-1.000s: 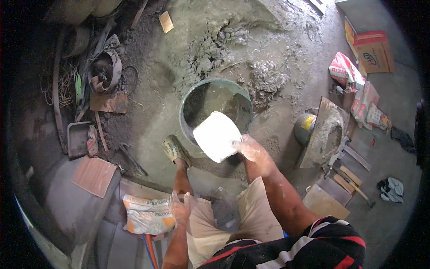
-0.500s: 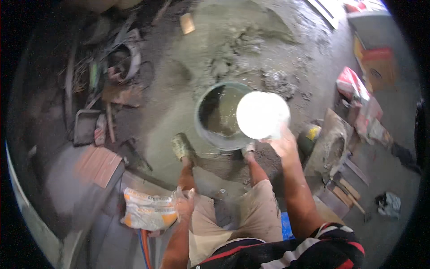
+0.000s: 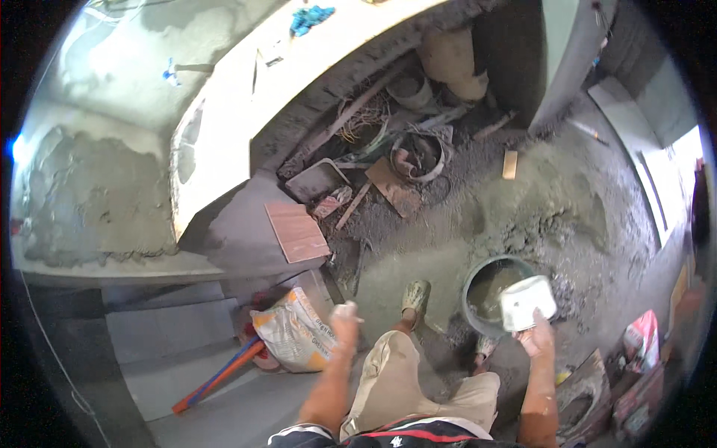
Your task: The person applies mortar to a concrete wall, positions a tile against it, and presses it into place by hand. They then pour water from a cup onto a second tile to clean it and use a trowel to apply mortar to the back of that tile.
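My right hand [image 3: 533,342] grips a white plastic container [image 3: 529,302] over the right part of a grey-green round tub [image 3: 476,291], which holds murky liquid. My left hand [image 3: 345,321] is raised with curled fingers beside an orange-and-white sack [image 3: 293,328]; whether anything small is inside the fingers, I cannot make out. My feet in pale clogs [image 3: 415,299] stand just left of and below the tub, on floor smeared with wet grey mortar [image 3: 567,224].
A step [image 3: 160,321] with a red-and-blue pipe [image 3: 216,373] is at lower left. A pink-brown tile [image 3: 295,231], a tray [image 3: 314,181], buckets [image 3: 409,93] and scrap wood lie toward the back. A mortar-caked board [image 3: 586,392] and red-and-white bags [image 3: 642,336] are at right.
My view has swung left and up, showing a bright ledge and wall. My right hand still carries the white container, tilted differently above the tub. My left hand has lifted slightly.
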Motion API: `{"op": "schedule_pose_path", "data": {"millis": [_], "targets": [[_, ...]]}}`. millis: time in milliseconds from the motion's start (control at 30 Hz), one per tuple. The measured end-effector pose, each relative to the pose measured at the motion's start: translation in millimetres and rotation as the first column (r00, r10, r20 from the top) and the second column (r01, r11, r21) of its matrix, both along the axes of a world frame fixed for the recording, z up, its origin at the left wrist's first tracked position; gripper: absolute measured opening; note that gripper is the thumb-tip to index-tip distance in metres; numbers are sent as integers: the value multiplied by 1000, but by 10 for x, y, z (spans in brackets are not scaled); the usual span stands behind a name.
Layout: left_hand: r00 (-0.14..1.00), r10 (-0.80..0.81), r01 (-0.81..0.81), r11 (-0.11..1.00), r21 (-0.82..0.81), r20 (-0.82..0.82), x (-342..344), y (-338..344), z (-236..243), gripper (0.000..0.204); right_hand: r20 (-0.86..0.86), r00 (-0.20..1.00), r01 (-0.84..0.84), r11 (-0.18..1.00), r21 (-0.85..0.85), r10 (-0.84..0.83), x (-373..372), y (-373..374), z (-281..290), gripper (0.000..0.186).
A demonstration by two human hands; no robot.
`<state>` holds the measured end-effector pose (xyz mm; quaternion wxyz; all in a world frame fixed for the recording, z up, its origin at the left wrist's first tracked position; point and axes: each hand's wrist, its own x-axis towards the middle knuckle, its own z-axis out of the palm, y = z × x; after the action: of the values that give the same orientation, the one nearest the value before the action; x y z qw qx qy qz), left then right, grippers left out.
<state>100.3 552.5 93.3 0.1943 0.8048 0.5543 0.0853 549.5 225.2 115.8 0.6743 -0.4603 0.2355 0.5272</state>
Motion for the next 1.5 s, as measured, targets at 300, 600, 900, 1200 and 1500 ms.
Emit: {"op": "schedule_pose_path", "data": {"millis": [300, 600, 900, 1200, 1500], "targets": [[588, 333, -482, 876, -12, 737, 194, 2874, 3495, 29, 509, 267, -637, 546, -544, 818, -148, 1514, 507, 40], [863, 248, -309, 948, 71, 439, 454, 5933, 3493, 50, 781, -213, -750, 413, -516, 588, -1193, 4090, 1826, 61], [820, 443, -407, 896, -177, 362, 651, 6724, 2979, 51, 701, -41, -881, 305, -362, 712, -1448, 5988, 2894, 55], [789, 484, -544, 837, 63, 377, 590, 6768, 2865, 73, 756, 175, -859, 473, -197, 631, -1849, 6413, 2768, 44], [827, 216, -288, 956, 62, 519, 543, 6392, 3047, 54, 878, 223, -735, 664, -134, 424, -1925, 6126, 2442, 33]]}}
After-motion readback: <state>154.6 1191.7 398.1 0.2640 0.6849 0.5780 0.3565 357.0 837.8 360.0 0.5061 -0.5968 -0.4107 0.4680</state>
